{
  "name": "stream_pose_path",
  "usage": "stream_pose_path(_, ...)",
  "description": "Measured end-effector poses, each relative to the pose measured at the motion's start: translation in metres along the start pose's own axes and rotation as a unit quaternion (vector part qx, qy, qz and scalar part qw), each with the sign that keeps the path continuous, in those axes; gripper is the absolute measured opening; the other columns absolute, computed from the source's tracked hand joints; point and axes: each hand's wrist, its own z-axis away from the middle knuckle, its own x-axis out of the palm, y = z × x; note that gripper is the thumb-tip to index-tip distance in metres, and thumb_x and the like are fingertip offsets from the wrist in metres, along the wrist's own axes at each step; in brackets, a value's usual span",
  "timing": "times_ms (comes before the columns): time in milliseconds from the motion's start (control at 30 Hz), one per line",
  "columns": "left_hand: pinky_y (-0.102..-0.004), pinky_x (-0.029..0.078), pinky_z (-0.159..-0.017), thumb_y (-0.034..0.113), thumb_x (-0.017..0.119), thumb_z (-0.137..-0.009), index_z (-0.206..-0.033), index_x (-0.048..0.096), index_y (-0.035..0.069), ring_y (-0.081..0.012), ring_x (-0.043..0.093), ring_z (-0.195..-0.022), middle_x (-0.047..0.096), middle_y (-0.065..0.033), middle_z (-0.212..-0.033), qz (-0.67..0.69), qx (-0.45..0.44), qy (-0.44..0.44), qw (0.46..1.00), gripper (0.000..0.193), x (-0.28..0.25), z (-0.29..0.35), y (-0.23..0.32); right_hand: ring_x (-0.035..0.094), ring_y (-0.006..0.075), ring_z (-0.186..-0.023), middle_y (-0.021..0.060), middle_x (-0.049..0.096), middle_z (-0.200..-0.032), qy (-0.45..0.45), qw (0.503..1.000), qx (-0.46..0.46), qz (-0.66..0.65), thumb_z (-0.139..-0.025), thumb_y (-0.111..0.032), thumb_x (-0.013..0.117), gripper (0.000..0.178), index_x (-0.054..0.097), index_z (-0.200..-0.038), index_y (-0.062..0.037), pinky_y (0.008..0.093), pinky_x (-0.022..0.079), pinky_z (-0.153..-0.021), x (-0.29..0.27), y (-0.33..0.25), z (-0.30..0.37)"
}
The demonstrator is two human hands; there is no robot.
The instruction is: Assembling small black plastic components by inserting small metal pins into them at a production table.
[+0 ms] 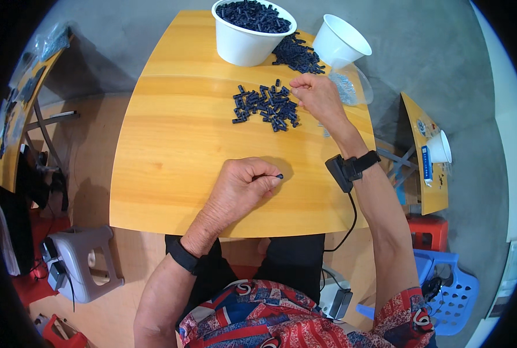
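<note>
My left hand (240, 187) rests low over the table near its front edge, thumb and forefinger closed on a small black tubular piece (280, 176) whose end pokes out past the fingertips. Farther off, my right hand (317, 97) reaches to the right side of a loose pile of small black tubular pieces (263, 105). Its thumb and fingers are pinched together; what they hold, if anything, is too small to make out. Close beside this hand lies a clear plastic bag (346, 86) with many tiny pale pieces in it.
A white bucket (244, 47) full of black pieces stands at the table's far edge, a heap of more (298, 55) beside it. A white tub (342, 42) leans to its right. A cable (351, 220) hangs from my right wrist. Side tables and stools flank the wooden table (166, 168).
</note>
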Motion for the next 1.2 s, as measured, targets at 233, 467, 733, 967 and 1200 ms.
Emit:
stream_pose_path(233, -0.0214, 0.049, -0.058, 0.006, 0.063, -0.084, -0.088, 0.064, -0.004, -0.008, 0.058, -0.063, 0.061, -0.0036, -0.072, -0.028, 0.014, 0.007, 0.999, 0.011, -0.002, 0.0, 0.0, 0.06, 0.0114, -0.062, 0.0065, 0.065, -0.074, -0.072, 0.997, 0.011, -0.026, -0.074, -0.008, 0.067, 0.019, 0.066, -0.091, -0.0003, 0.0249, 0.048, -0.058, 0.006, -0.017, 0.011)
stream_pose_path(467, -0.0216, 0.049, -0.058, 0.007, 0.064, -0.083, -0.088, 0.064, -0.004, -0.0083, 0.058, -0.064, 0.061, -0.0037, -0.073, -0.039, 0.029, 0.009, 0.999, 0.012, 0.0, 0.0, 0.001, 0.063, 0.0252, -0.079, 0.0131, 0.065, -0.087, -0.071, 0.994, -0.068, 0.058, -0.072, -0.01, 0.068, 0.017, 0.067, -0.087, -0.0039, 0.0338, 0.05, -0.072, 0.004, -0.011, 0.024)
stream_pose_path(733, -0.0221, 0.049, -0.059, 0.009, 0.065, -0.083, -0.088, 0.064, -0.004, -0.0087, 0.058, -0.065, 0.061, -0.004, -0.074, -0.009, 0.014, 0.006, 1.0, 0.014, 0.001, 0.001, 0.002, 0.062, 0.0267, -0.077, 0.0124, 0.064, -0.082, -0.032, 0.996, -0.084, -0.027, -0.071, -0.008, 0.065, 0.015, 0.067, -0.086, -0.0042, 0.036, 0.049, -0.071, -0.003, -0.002, 0.025)
stream_pose_path(967, -0.0222, 0.049, -0.059, 0.008, 0.065, -0.083, -0.087, 0.063, -0.004, -0.0093, 0.059, -0.065, 0.06, -0.0041, -0.075, -0.007, -0.013, 0.01, 1.0, 0.013, 0.001, -0.001, 0.002, 0.061, 0.0267, -0.071, 0.011, 0.063, -0.077, -0.046, 0.971, -0.231, 0.04, -0.072, -0.009, 0.064, 0.011, 0.067, -0.082, -0.0045, 0.0354, 0.049, -0.067, 0.01, -0.007, 0.029)
stream_pose_path(1200, -0.0216, 0.048, -0.059, 0.007, 0.065, -0.083, -0.087, 0.064, -0.004, -0.0084, 0.058, -0.063, 0.06, -0.0033, -0.072, -0.005, -0.005, 0.016, 1.0, 0.012, 0.001, 0.001, 0.002, 0.061, 0.0193, -0.063, 0.008, 0.064, -0.078, -0.059, 0.994, -0.073, -0.057, -0.079, -0.01, 0.058, 0.01, 0.065, -0.079, -0.0034, 0.0301, 0.048, -0.058, -0.009, -0.01, 0.027)
